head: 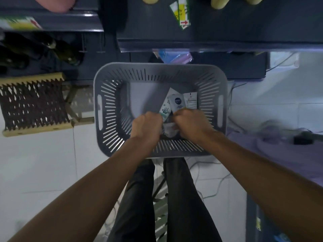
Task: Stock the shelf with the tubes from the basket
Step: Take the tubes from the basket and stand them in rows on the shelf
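A grey slotted basket (111, 88) stands on the floor below me, in front of a dark shelf (218, 39). Both my hands are down inside it. My left hand (146, 125) is closed around a white tube with a green pattern (165, 109). My right hand (190, 123) is closed around a white tube with a dark blue round logo (177, 102). A third white tube with small print (190, 100) lies beside them against the basket's right side. More packaging shows between my hands, partly hidden.
A woven stool with a pale wooden frame (33, 103) stands to the left of the basket. Dark bottles (52, 48) lie on a low shelf at the left. Cables and a purple cloth (272, 149) lie on the tiled floor at the right.
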Motion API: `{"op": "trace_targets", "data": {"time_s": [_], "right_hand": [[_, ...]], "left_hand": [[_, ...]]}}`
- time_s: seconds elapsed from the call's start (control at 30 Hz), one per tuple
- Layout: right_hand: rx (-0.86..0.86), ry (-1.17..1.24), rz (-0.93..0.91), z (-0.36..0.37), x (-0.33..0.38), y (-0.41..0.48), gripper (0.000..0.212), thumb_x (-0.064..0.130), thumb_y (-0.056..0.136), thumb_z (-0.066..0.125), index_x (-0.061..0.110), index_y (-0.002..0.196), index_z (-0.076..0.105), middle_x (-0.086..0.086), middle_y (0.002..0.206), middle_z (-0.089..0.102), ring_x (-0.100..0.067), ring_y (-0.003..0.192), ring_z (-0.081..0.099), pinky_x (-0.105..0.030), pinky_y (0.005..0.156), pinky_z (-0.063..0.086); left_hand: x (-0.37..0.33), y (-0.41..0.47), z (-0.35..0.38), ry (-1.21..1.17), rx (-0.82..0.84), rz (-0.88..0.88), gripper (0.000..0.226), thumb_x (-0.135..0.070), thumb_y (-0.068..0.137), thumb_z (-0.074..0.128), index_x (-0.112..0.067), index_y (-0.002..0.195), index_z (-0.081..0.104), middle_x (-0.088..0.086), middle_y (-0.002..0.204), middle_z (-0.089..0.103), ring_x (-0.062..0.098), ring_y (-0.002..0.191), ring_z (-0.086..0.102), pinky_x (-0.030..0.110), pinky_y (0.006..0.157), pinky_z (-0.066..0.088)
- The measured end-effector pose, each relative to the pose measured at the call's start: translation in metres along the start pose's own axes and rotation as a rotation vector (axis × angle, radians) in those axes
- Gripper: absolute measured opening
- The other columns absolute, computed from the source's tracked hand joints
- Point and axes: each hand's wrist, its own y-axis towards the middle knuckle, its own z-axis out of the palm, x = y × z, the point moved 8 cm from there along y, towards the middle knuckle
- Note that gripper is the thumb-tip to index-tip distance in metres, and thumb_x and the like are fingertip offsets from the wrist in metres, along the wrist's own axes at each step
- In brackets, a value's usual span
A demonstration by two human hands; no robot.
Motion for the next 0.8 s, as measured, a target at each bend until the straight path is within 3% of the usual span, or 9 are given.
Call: {"op": "trace_targets", "data": {"time_s": [0.1,0.33,0.43,0.53,0.63,0.8], "right_hand": [[-0.092,-0.047,0.045,-0.046,-0.005,-0.011,0.027,0.017,0.077,0.069,0.018,0.103,0.069,-0.006,0.102,0.068,-0.03,0.095,0.066,-0.039,0.073,0.053],[-0.343,-0.132,0.201,-0.19,-0.01,-0.067,0.023,0.033,0.078,0.076,0.03,0.101,0.073,0.004,0.099,0.073,-0.025,0.092,0.07,-0.032,0.067,0.051],[-0.389,-0.113,0.259,-0.244,-0.009,-0.097,0.021,0.037,0.084,0.069,0.029,0.104,0.068,0.002,0.103,0.07,-0.027,0.099,0.066,-0.035,0.073,0.048],[-0.423,-0.161,0.326,-0.294,-0.008,-0.129,0.021,0.041,0.082,0.07,0.026,0.094,0.065,0.003,0.096,0.068,-0.027,0.095,0.065,-0.034,0.069,0.047],[-0.487,-0.171,0.36,-0.343,-0.006,-0.165,0.017,0.04,0.083,0.067,0.026,0.09,0.064,0.003,0.091,0.067,-0.026,0.089,0.064,-0.034,0.065,0.047],[-0.566,-0.187,0.405,-0.412,-0.021,-0.229,0.021,0.045,0.086,0.063,0.027,0.096,0.065,0.005,0.097,0.069,-0.023,0.096,0.064,-0.034,0.068,0.045]], "left_hand": [[0.002,-0.015,-0.05,0.078,-0.064,0.025,0.026,-0.007,0.084,0.066,-0.011,0.109,0.062,0.013,0.107,0.066,0.036,0.101,0.065,0.038,0.069,0.045],[-0.005,-0.066,-0.198,0.187,-0.278,0.103,0.036,-0.014,0.085,0.068,-0.016,0.12,0.06,0.012,0.115,0.063,0.036,0.107,0.064,0.041,0.077,0.051],[-0.011,-0.094,-0.261,0.17,-0.374,0.161,0.04,-0.01,0.081,0.067,-0.02,0.119,0.062,0.012,0.11,0.062,0.037,0.103,0.065,0.041,0.07,0.048],[-0.021,-0.126,-0.319,0.132,-0.469,0.235,0.041,-0.01,0.08,0.065,-0.022,0.118,0.063,0.012,0.104,0.063,0.038,0.097,0.065,0.038,0.064,0.042],[-0.038,-0.159,-0.37,0.105,-0.57,0.334,0.033,-0.01,0.077,0.064,-0.02,0.108,0.067,0.009,0.095,0.063,0.035,0.092,0.066,0.037,0.065,0.046],[-0.076,-0.207,-0.437,0.067,-0.722,0.462,0.021,-0.007,0.072,0.063,-0.02,0.088,0.066,0.004,0.082,0.062,0.033,0.082,0.064,0.036,0.061,0.05]]}}
